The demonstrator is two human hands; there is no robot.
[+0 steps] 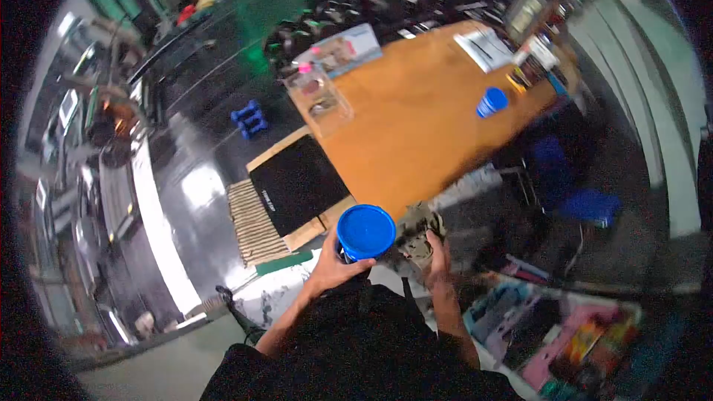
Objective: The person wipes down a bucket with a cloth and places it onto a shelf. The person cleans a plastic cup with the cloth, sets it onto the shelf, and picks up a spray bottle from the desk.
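My left hand (333,270) is clamped around the side of a blue-lidded tub (366,232), held by the near end of the bench (412,115). My right hand (437,258) grips a crumpled, mottled cloth (416,236), also by the bench's near end. A blue container (492,102) sits along the bench's right side, and a black panel (299,184) lies just left of the bench

Blue-lidded round tub (366,232), closed, top up; just beside it, a crumpled, mottled tan cloth (417,236).
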